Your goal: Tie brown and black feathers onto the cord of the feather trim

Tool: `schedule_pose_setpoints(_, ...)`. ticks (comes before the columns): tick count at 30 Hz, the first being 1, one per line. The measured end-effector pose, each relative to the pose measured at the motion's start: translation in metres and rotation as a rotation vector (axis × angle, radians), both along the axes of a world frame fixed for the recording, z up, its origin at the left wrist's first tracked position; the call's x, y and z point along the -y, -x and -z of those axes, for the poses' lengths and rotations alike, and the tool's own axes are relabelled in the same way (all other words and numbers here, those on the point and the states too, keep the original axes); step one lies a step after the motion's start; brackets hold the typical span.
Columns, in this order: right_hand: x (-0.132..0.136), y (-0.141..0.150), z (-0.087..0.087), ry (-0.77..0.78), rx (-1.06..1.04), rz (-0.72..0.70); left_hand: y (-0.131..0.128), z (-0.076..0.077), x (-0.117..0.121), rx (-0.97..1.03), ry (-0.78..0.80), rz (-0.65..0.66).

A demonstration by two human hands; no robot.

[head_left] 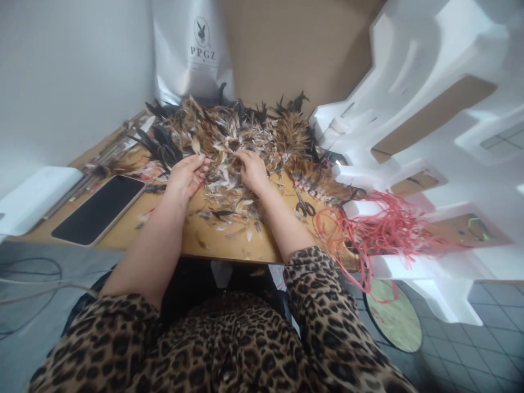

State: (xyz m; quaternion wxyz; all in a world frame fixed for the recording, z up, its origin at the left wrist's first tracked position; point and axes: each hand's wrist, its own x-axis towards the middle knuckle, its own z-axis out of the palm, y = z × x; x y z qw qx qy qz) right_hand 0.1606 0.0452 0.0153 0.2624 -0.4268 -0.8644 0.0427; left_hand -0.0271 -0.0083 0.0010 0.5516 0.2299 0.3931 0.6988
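Observation:
A large heap of brown, white and black feathers (229, 128) covers the back and middle of the wooden table. My left hand (187, 176) is closed at the heap's left side, thumb and forefinger pinching a pale brown feather (196, 145) that points upward. Beside it lies a bunch of black feathers (161, 147). My right hand (252, 172) reaches into the middle of the heap with its fingers bent and drawn together. Its fingertips touch the feathers, but what they pinch is too small to tell. Loose feathers lie scattered between and below both hands.
A phone (99, 210) and a white box (39, 199) lie at left. Right of my right arm are dark-handled scissors (305, 205) and a tangle of red strips (380, 229) on white foam pieces (413, 267). A silver bag (192, 71) stands behind the heap.

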Motion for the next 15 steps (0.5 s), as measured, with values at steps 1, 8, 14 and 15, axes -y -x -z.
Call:
schedule_pose_setpoints(1, -0.001, -0.002, 0.004, 0.0, -0.061, 0.024, 0.0, 0.001, 0.0, -0.009, 0.002, 0.012)
schedule_pose_setpoints(8, -0.001, -0.018, 0.003, 0.105, -0.311, 0.07, -0.007, -0.001, 0.002, -0.097, -0.014, 0.085)
schedule_pose_setpoints(14, 0.015, -0.013, -0.011, 0.361, 0.027, 0.082, -0.013, -0.006, 0.007, -0.159, -0.006, 0.118)
schedule_pose_setpoints(15, 0.018, -0.011, -0.012, 0.353, 0.075, 0.108, -0.015, -0.006, 0.007, -0.166, -0.002, 0.123)
